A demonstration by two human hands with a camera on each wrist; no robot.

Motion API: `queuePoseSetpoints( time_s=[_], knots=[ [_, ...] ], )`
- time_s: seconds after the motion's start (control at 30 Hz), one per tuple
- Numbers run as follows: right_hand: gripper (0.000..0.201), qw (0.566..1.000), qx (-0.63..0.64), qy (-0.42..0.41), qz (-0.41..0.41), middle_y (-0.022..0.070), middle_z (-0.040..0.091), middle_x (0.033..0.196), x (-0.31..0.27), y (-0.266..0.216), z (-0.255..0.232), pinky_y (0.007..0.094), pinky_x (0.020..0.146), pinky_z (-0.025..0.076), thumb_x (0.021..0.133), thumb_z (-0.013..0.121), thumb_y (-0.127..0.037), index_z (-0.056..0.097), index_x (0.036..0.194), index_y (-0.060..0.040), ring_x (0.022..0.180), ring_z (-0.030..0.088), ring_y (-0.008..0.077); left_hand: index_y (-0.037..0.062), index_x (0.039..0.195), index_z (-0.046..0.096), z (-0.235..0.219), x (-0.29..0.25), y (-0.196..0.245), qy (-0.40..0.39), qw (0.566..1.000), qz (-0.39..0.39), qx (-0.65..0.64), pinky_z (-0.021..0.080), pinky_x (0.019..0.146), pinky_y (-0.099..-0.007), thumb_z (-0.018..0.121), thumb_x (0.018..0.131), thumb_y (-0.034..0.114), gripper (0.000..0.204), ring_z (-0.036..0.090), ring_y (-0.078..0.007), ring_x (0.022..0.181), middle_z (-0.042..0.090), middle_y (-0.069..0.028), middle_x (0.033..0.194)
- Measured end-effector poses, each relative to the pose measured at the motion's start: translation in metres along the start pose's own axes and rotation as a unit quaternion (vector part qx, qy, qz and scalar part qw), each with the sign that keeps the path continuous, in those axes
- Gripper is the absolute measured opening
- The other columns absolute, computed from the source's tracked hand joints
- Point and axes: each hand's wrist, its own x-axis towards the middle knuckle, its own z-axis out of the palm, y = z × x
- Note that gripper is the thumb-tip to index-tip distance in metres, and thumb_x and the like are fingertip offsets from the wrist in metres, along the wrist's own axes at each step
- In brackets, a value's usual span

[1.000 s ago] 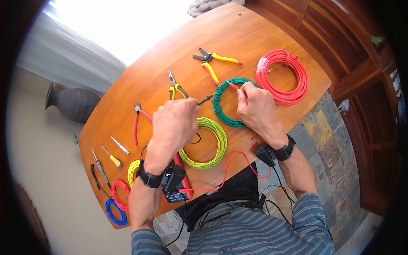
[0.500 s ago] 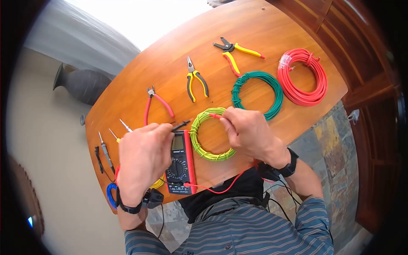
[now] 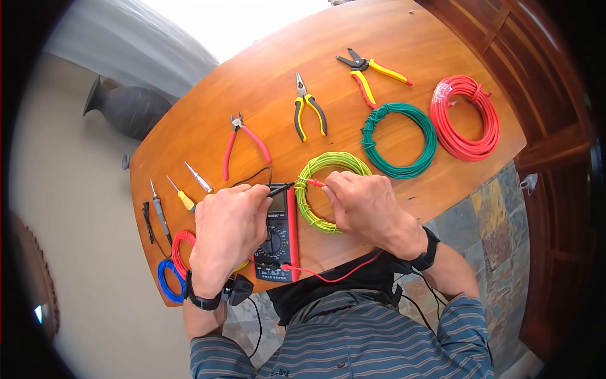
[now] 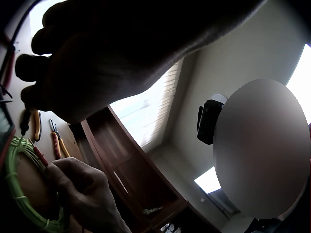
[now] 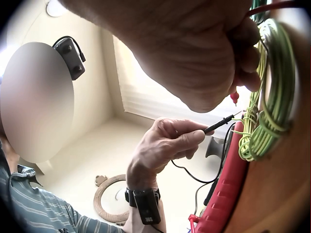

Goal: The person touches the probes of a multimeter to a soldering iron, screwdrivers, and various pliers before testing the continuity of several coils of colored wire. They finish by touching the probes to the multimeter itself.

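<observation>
Between thumb and fingers, my left hand [image 3: 228, 227] pinches a black test probe [image 3: 281, 189]. Its tip points at the bound left side of a yellow-green wire coil [image 3: 307, 211]. My right hand [image 3: 374, 205] grips a red test probe [image 3: 315, 182] over the same coil, tip turned left towards the black one. In the right wrist view, the black probe [image 5: 221, 124] and red probe [image 5: 235, 98] have their tips close together beside the coil's wire ends. A red-edged black multimeter [image 3: 276, 246] lies under and beside my left hand, the leads plugged into its lower end.
Diagonal cutters [image 3: 237, 129], long-nose pliers [image 3: 302, 95] and wire strippers [image 3: 360, 63] lie farther back. Right of the hands are green [image 3: 432, 142] and thick red [image 3: 492, 136] wire coils. Screwdrivers, a soldering iron [image 3: 160, 211] and a blue coil [image 3: 163, 278] lie left.
Both hands have moved from around the green coil to the yellow-green coil, each still holding its probe. The probe tips have come closer together. The head view has shifted.
</observation>
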Motion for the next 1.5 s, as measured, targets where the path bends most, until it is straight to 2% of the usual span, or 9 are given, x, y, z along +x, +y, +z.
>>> queuePoseSetpoints(
  time_s=[0.27, 0.33, 0.5, 0.83, 0.93, 1.1, 1.27, 1.37, 1.5],
  knots=[
    [0.013, 0.999, -0.050, 0.014, 0.010, 0.0149, 0.065, 0.074, 0.000, -0.001, 0.003, 0.0464, 0.055, 0.052, 0.093, 0.074, -0.008, 0.062, 0.089, -0.0039, 0.065, 0.067, 0.0376, 0.0026, 0.106, 0.079, 0.012, -0.013, -0.006, -0.027, 0.998, -0.010, -0.058, 0.058, 0.074, -0.0447, 0.075, 0.093, 0.010, 0.016, 0.075, -0.0389, 0.085, 0.076, -0.0180, 0.090],
    [0.014, 0.998, -0.063, 0.016, 0.015, 0.0149, 0.065, 0.074, 0.001, 0.000, 0.007, 0.0465, 0.055, 0.052, 0.093, 0.074, -0.008, 0.062, 0.088, -0.0041, 0.064, 0.067, 0.0375, 0.0064, 0.100, 0.077, 0.013, -0.018, -0.009, 0.010, 0.996, 0.016, -0.086, 0.057, 0.068, -0.0492, 0.072, 0.096, 0.015, 0.011, 0.072, -0.0408, 0.079, 0.074, -0.0152, 0.084],
    [0.013, 0.997, -0.074, 0.025, 0.013, 0.0150, 0.066, 0.075, 0.006, 0.002, 0.007, 0.0467, 0.056, 0.052, 0.094, 0.073, -0.008, 0.062, 0.088, -0.0043, 0.064, 0.067, 0.0381, 0.0058, 0.103, 0.077, 0.020, -0.027, -0.013, 0.043, 0.994, 0.022, -0.097, 0.057, 0.068, -0.0477, 0.073, 0.096, 0.017, 0.013, 0.073, -0.0389, 0.079, 0.075, -0.0141, 0.086],
    [0.006, 0.998, 0.032, -0.049, -0.030, 0.0168, 0.069, 0.083, 0.002, 0.001, -0.002, 0.0451, 0.064, 0.055, 0.095, 0.071, -0.006, 0.067, 0.095, -0.0008, 0.076, 0.070, 0.0378, -0.0013, 0.108, 0.078, 0.036, -0.040, -0.006, 0.041, 0.988, 0.011, -0.151, 0.059, 0.073, -0.0415, 0.076, 0.094, 0.008, 0.017, 0.076, -0.0374, 0.082, 0.077, -0.0191, 0.090],
    [0.006, 0.996, 0.053, -0.052, -0.041, 0.0172, 0.069, 0.083, 0.002, -0.001, 0.001, 0.0451, 0.066, 0.055, 0.095, 0.072, -0.004, 0.067, 0.096, 0.0002, 0.077, 0.070, 0.0380, 0.0051, 0.107, 0.078, 0.036, -0.046, -0.009, 0.064, 0.983, 0.019, -0.169, 0.057, 0.066, -0.0461, 0.074, 0.096, 0.014, 0.014, 0.074, -0.0373, 0.079, 0.077, -0.0143, 0.091],
    [0.007, 0.995, 0.076, -0.037, -0.052, 0.0175, 0.069, 0.085, 0.004, -0.003, 0.007, 0.0453, 0.066, 0.055, 0.094, 0.072, -0.003, 0.067, 0.096, 0.0013, 0.077, 0.070, 0.0381, 0.0048, 0.107, 0.078, 0.037, -0.052, -0.010, 0.083, 0.977, 0.011, -0.194, 0.057, 0.065, -0.0455, 0.075, 0.096, 0.014, 0.015, 0.074, -0.0369, 0.078, 0.077, -0.0145, 0.090],
    [0.017, 0.996, -0.085, 0.038, 0.019, 0.0172, 0.072, 0.091, 0.007, -0.006, 0.006, 0.0472, 0.064, 0.056, 0.094, 0.074, -0.009, 0.065, 0.106, -0.0018, 0.078, 0.072, 0.0385, 0.0006, 0.112, 0.079, 0.041, -0.053, -0.003, 0.049, 0.978, 0.006, -0.205, 0.060, 0.073, -0.0407, 0.078, 0.094, 0.008, 0.020, 0.077, -0.0360, 0.085, 0.079, -0.0179, 0.095],
    [0.027, 0.984, -0.150, -0.020, 0.093, 0.0163, 0.074, 0.091, 0.008, -0.006, -0.001, 0.0482, 0.062, 0.056, 0.093, 0.075, -0.015, 0.062, 0.114, -0.0031, 0.077, 0.073, 0.0399, 0.0102, 0.121, 0.078, 0.051, -0.051, -0.002, -0.027, 0.986, 0.044, -0.158, 0.059, 0.070, -0.0438, 0.078, 0.096, 0.024, 0.028, 0.077, -0.0336, 0.085, 0.079, -0.0118, 0.095],
    [0.032, 0.975, -0.190, -0.027, 0.110, 0.0178, 0.074, 0.085, 0.006, 0.003, 0.002, 0.0499, 0.061, 0.056, 0.092, 0.076, -0.018, 0.060, 0.116, -0.0032, 0.072, 0.073, 0.0412, 0.0123, 0.124, 0.077, 0.060, -0.049, 0.001, -0.030, 0.991, 0.032, -0.123, 0.058, 0.067, -0.0445, 0.077, 0.097, 0.025, 0.030, 0.076, -0.0329, 0.081, 0.078, -0.0104, 0.091]
  ],
)
